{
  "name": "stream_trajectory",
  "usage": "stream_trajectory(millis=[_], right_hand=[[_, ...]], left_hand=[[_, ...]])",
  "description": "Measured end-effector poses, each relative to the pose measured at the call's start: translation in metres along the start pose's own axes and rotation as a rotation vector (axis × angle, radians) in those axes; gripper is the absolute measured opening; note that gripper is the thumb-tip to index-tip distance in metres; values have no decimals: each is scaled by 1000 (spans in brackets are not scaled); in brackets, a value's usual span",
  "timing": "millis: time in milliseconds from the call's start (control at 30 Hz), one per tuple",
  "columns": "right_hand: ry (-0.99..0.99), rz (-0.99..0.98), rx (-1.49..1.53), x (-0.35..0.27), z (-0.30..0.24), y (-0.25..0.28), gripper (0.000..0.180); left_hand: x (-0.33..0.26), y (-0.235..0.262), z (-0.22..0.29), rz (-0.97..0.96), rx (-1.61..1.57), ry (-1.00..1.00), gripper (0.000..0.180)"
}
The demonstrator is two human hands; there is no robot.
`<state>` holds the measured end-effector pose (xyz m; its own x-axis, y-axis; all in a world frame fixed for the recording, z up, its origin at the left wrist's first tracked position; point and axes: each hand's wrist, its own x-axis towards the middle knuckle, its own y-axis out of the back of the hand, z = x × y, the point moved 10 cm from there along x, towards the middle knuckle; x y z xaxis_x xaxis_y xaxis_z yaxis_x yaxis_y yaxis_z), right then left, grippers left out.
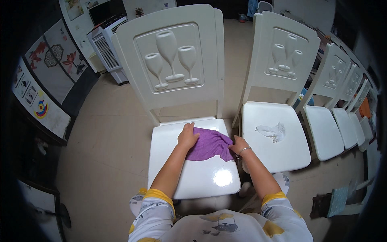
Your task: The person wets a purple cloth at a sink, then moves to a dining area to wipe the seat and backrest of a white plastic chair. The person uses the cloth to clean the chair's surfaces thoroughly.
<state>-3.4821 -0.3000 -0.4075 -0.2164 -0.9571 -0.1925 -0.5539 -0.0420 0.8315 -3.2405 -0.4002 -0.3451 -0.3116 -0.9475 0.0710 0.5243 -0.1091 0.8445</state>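
A purple cloth (pixel 208 144) lies partly spread over the glossy white seat of the nearest chair (pixel 193 177). My left hand (pixel 188 138) is closed on the cloth's left edge, near the middle of the seat. At the seat's right edge, my right hand (pixel 239 146) pinches the cloth's other end; a bracelet (pixel 243 151) circles that wrist. Raised wine-glass shapes (pixel 174 56) decorate the chair's tall backrest. On the seat of the second chair (pixel 262 155), just right of my right hand, rests a crumpled white cloth or tissue (pixel 273 132).
Several more white chairs (pixel 322 133) stand in a row to the right. An air cooler (pixel 105 48) is at the far left, by a cabinet with floral panels (pixel 56 60). Low at the right is a light-blue item (pixel 338 201). Beige tiles (pixel 105 149) cover the floor.
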Motion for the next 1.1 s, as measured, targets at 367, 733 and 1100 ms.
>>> stream_trajectory(millis=[367,733,1100], right_hand=[[153,38,236,9,-31,53,25],[773,839,444,56,-153,203,19],[515,515,91,107,-62,39,13]], left_hand=[[-18,-8,-39,-19,-108,130,20],[54,119,76,657,-754,-311,22],[48,-15,4,237,-124,-72,18]])
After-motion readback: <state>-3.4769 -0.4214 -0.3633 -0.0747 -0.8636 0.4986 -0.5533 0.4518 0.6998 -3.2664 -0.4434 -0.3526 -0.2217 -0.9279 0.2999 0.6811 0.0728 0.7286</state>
